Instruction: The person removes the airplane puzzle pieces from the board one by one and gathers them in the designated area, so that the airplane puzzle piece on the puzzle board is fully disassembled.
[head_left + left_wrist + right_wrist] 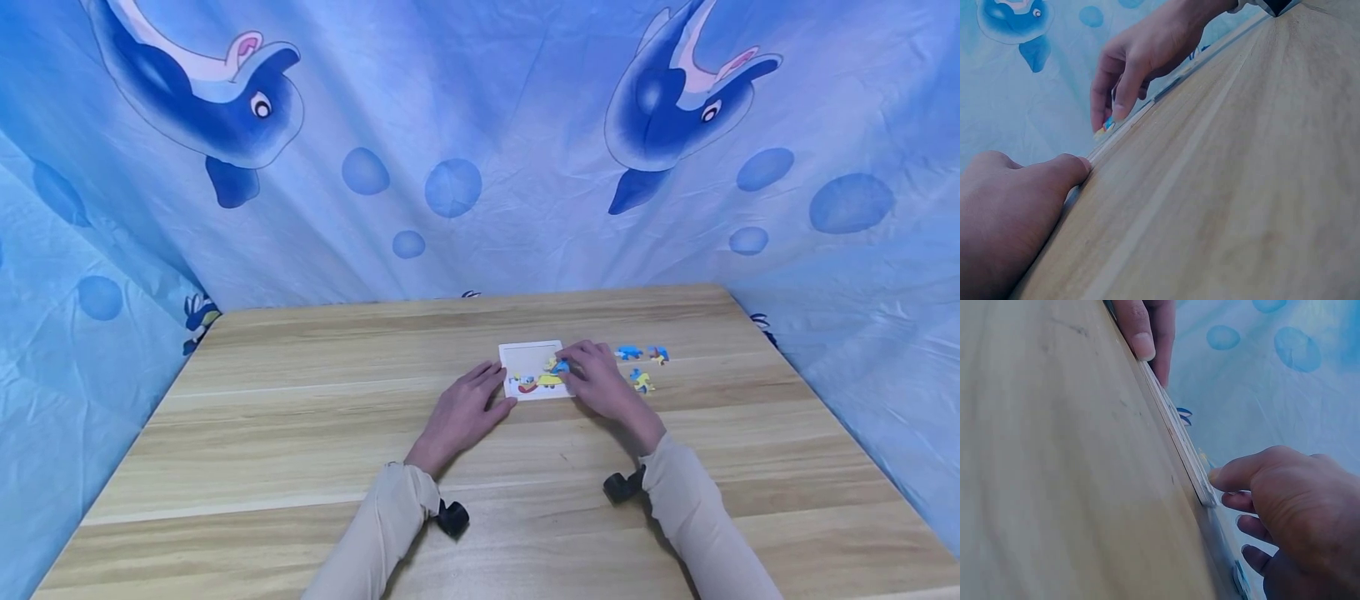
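A white-framed jigsaw board lies flat on the table, with several colourful pieces laid along its near side. My left hand rests at the board's left edge, fingers extended and thumb by the near left corner. Over the right part of the board, my right hand pinches a blue and yellow puzzle piece between thumb and fingers. In the right wrist view the right thumb is close to the board's edge, and the other fingers are bent below it.
Loose puzzle pieces lie right of the board: a blue one, a blue and red one and a yellow and blue one. The wooden table meets a blue dolphin-print curtain behind and at both sides.
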A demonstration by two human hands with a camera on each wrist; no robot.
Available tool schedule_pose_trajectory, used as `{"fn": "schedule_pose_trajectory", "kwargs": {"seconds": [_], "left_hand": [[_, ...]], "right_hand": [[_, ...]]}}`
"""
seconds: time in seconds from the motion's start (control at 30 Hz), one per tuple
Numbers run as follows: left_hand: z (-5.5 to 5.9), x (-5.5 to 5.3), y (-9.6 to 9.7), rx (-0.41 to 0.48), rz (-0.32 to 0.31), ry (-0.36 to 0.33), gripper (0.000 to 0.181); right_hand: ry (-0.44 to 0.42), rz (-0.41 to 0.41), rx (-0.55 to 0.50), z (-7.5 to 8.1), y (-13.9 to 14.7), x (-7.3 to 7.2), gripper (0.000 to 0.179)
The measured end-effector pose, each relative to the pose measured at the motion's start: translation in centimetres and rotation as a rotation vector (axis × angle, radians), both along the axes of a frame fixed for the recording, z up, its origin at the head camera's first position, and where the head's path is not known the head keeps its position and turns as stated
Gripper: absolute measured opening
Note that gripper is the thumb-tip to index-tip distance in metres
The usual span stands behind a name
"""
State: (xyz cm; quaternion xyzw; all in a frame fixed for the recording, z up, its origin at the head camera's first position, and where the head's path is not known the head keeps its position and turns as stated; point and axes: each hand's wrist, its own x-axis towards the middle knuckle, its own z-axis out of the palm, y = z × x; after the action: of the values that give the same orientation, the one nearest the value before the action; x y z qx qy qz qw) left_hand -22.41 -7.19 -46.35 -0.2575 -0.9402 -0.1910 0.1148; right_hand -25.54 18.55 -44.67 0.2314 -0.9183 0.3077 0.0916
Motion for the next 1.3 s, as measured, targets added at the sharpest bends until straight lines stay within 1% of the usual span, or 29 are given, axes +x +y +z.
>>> {"fn": "schedule_pose_trajectory", "kwargs": {"seconds": [0.2,0.33,0.63,0.87,1.0,1.23,1.3], "left_hand": [[0.0,0.0,-0.1,-0.009,0.015,-0.019,0.061],[-0.1,0.0,-0.2,-0.003,0.01,-0.013,0.06],[-0.2,-0.2,-0.2,-0.004,0.006,-0.002,0.06],[-0.1,-0.1,-0.1,-0.004,0.0,0.004,0.06],[-0.1,-0.1,-0.1,-0.003,-0.003,0.011,0.06],[-0.1,0.0,0.0,-0.005,-0.001,0.003,0.06],[-0.1,0.0,0.0,-0.007,0.001,0.002,0.06]], "right_hand": [[0.02,0.002,-0.014,0.0,1.2,0.3,0.034],[0.045,-0.006,-0.011,-0.1,2.2,0.5,0.034],[0.056,-0.024,-0.015,-0.2,4.3,1.0,0.035],[0.102,-0.027,0.003,-0.4,6.0,1.4,0.033],[0.104,-0.035,-0.008,-0.4,6.8,1.7,0.033],[0.151,-0.042,-0.005,-0.4,8.2,2.2,0.034],[0.151,-0.049,-0.003,-0.4,8.6,2.3,0.033]]}}
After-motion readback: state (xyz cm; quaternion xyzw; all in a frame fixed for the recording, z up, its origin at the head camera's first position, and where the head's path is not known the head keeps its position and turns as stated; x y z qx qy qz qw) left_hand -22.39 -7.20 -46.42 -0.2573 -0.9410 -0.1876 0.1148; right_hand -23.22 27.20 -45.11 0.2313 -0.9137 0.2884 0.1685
